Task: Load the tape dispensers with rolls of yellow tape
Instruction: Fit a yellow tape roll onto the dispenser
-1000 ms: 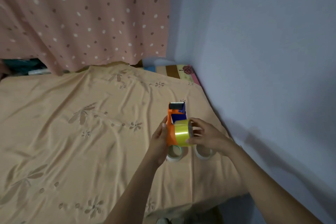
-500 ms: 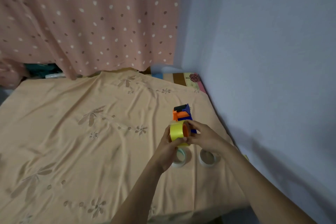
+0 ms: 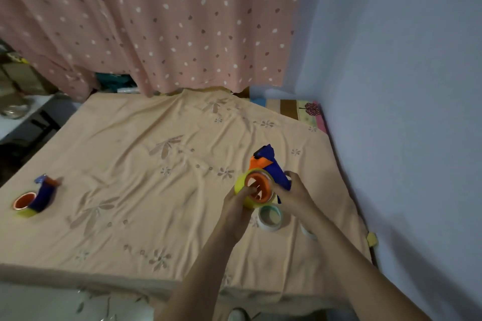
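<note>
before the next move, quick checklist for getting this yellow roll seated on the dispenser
1. Roll around the orange hub: ok.
2. Roll fully seated on the hub: cannot tell.
3. Left hand steadying the roll: ok.
4. Right hand gripping the dispenser: ok.
5. Tape end threaded to the cutter: cannot tell.
6. Empty cores below, clear of the hands: ok.

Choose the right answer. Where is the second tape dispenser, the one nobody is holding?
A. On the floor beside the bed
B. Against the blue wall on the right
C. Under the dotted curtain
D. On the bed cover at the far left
D: the second tape dispenser lies on the bed cover at the far left, well away from both hands.
</note>
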The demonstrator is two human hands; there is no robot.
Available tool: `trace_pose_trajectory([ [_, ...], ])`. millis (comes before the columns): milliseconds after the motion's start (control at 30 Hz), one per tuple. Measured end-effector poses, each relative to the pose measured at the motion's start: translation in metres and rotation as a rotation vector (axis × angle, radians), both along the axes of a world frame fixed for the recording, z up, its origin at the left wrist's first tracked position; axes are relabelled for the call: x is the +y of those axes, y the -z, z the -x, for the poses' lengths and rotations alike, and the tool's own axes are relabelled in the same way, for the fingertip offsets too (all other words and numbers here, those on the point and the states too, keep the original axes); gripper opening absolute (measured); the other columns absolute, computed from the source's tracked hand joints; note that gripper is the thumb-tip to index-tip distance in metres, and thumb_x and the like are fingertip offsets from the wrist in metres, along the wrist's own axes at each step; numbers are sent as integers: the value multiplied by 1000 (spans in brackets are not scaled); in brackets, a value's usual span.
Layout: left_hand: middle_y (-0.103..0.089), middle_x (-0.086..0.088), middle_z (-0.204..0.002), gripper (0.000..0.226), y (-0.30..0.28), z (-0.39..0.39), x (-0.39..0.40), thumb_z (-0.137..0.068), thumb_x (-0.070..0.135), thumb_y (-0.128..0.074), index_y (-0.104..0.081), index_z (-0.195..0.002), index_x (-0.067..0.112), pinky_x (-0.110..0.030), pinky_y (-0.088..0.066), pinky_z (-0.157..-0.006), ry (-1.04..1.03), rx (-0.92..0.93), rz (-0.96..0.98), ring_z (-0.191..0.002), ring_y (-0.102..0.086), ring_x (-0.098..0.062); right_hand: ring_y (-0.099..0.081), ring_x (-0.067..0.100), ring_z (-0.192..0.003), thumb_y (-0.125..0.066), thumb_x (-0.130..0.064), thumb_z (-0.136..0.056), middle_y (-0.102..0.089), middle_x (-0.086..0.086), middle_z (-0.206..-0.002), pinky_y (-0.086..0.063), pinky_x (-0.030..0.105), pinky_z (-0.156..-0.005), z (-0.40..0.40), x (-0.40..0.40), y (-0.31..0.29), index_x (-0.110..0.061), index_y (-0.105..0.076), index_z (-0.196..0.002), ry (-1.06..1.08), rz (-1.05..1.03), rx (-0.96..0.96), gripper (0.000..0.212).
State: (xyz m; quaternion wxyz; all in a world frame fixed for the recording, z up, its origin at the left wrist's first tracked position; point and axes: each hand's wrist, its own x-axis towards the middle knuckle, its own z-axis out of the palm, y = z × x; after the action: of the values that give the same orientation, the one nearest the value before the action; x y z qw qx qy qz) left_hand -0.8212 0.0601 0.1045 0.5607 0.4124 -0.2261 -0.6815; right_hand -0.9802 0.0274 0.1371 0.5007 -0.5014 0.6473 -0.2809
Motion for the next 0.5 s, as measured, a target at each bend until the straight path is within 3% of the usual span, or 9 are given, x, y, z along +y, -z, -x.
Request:
trace_pose_trajectory([
  [67, -72, -18, -115, 39, -2, -8, 11, -85, 7, -63, -65, -123, 1, -37, -55, -87, -9, -1, -12, -103, -69, -27, -69, 19, -96, -67, -42, -88, -69, 4, -109, -58, 31, -78, -20, 7, 5, -16, -57, -122, -35, -117, -144, 44],
  [167, -75, -16, -107, 33, 1, -30, 28, -83, 14, -68, -71, -115, 3, -35, -58, -84, -40, -55, -38, -99, -72, -25, -73, 20, -80, -65, -16, -90, -75, 10, -90, -59, 27, -60, -54, 20, 12, -11, -69, -103, -1, -192, -308, 14],
  [300, -71, -20, -116, 40, 6, -71, 52, -88, 18, -68, -67, -123, -2, -43, -52, -96, -94, -90, -92, -106, -68, -29, -74, 28, -84, -61, -3, -88, -76, 14, -89, -63, 38, -71, -101, 33, 21, -9, -70, -97, -37, -221, -325, 14],
  [400, -72, -20, -119, 46, 6, -107, 68, -86, 20, -72, -65, -126, -2, -47, -51, -100, -135, -60, -93, -108, -69, -30, -72, 23, -77, -60, -6, -87, -74, 7, -80, -59, 29, -58, -142, 40, 21, -16, -68, -86, -55, -198, -253, 13],
  [500, -72, -20, -120, 44, 6, -147, 75, -86, 17, -71, -66, -126, 0, -47, -54, -99, -157, -69, -81, -109, -69, -31, -70, 26, -79, -57, -9, -86, -73, 11, -84, -59, 33, -64, -185, 43, 24, -16, -69, -89, -106, -156, -229, 15],
])
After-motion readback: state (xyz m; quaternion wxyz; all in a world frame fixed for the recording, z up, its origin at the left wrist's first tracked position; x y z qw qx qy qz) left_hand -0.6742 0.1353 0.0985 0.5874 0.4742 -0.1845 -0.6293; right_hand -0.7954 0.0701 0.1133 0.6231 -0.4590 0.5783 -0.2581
